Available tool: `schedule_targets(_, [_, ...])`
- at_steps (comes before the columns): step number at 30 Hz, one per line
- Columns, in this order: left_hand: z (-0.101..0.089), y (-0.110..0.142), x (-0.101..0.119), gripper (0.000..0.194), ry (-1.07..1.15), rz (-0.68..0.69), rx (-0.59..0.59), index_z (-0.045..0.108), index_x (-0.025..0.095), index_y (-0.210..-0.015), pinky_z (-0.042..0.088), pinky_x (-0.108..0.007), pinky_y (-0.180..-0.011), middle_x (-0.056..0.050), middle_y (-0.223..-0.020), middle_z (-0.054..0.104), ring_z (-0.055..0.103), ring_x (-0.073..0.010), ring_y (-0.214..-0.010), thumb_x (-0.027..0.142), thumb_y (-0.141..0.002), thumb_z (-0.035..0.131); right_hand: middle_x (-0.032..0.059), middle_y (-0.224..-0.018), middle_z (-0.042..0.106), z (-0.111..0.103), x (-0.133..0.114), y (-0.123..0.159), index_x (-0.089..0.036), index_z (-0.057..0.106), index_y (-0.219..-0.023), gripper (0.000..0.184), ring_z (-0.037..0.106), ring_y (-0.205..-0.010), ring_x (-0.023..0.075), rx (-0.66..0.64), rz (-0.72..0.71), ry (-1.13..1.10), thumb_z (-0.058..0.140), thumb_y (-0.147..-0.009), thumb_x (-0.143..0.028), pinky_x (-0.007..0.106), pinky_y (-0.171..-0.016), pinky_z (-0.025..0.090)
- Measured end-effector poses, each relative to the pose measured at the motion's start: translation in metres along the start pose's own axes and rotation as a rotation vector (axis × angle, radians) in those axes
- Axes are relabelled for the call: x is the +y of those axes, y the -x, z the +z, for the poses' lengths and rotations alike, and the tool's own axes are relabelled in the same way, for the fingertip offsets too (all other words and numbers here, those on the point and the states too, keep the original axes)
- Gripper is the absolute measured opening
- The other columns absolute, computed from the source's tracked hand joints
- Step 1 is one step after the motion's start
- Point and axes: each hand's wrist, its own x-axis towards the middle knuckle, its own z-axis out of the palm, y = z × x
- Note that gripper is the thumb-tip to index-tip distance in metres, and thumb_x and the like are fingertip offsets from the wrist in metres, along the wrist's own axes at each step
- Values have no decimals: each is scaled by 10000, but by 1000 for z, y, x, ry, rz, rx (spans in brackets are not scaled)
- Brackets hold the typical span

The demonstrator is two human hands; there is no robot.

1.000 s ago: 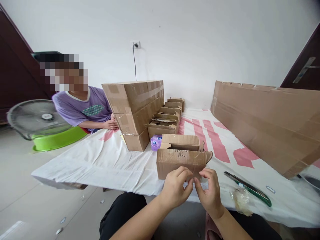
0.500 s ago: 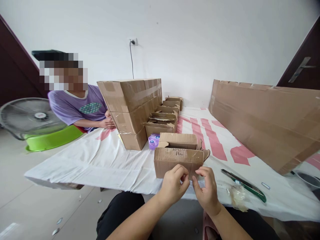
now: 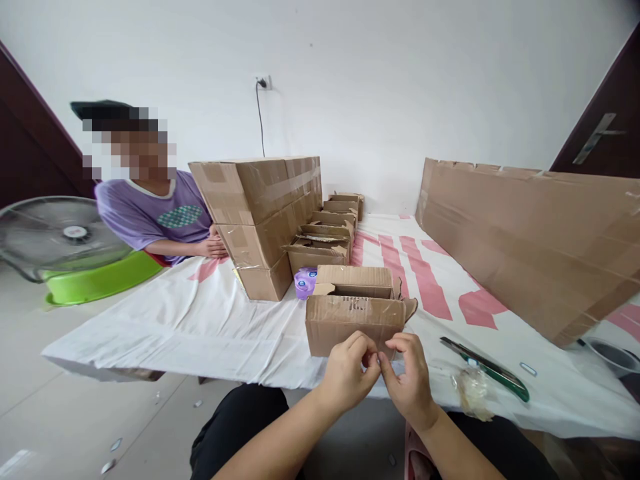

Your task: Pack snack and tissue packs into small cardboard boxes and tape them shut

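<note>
White tablecloth (image 3: 165, 333), pink-patterned. Left: stacked taped cartons (image 3: 263, 220); beside them, a row of open boxes (image 3: 320, 259). Right: large cardboard panel (image 3: 515, 233); green knife (image 3: 485, 370), crumpled clear tape (image 3: 473, 393) adjoining. Purple packet (image 3: 305, 283), partly hidden behind the nearest open box (image 3: 353, 330). Latter: near edge, mouth upward, long axis left-to-right. Left hand (image 3: 350, 370) and right hand (image 3: 410, 383): fingertips together before its front; whether anything is pinched, cannot tell.

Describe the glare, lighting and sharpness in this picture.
Head view: soft, fairly even light, with bright glare on the floor at lower left; head view: shine on the stacked boxes' tape; head view: dark upper-right corner; head view: detail between the left hand and right hand is too small to read.
</note>
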Motion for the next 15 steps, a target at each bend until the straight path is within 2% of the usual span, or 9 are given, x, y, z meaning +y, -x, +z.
schedule_targets(3, [4, -1, 0, 110, 148, -188, -16, 491, 189, -643, 359, -197, -504, 28, -598, 508, 482, -95, -537, 105, -715, 498, 59, -939, 541, 1, 1, 0, -210, 513, -970, 125, 537, -897, 200, -15, 50, -49, 552, -858, -169, 370, -766, 494])
schedule_targets(6, [11, -2, 0, 78, 456, -461, -86, 484, 190, -656, 366, -188, -459, 58, -524, 476, 479, -83, -453, 192, -729, 512, 42, -914, 542, 2, 1, 0, -211, 521, -942, 88, 526, -807, 167, -32, 146, -131, 558, -862, -202, 310, -696, 483])
schedule_targets(8, [16, -2, 0, 119, 623, -566, -111, 477, 188, -667, 373, -186, -443, 73, -497, 463, 475, -75, -408, 264, -739, 534, 27, -891, 550, 2, 1, 0, -210, 529, -929, 74, 523, -760, 149, -42, 218, -198, 561, -864, -222, 283, -670, 478])
schedule_targets(12, [27, 3, -2, 163, 691, -578, -45, 478, 184, -675, 399, -190, -461, 65, -504, 493, 502, -79, -423, 306, -746, 561, 3, -816, 572, 5, 1, 3, -198, 549, -910, 76, 547, -697, 130, -71, 391, -352, 552, -872, -264, 251, -633, 487])
schedule_targets(15, [32, 8, -3, 104, 482, -471, 43, 515, 178, -673, 419, -197, -505, 39, -549, 535, 526, -93, -503, 238, -745, 560, 1, -772, 582, 8, 2, 7, -191, 559, -892, 106, 562, -681, 135, -78, 488, -434, 560, -865, -293, 249, -612, 495])
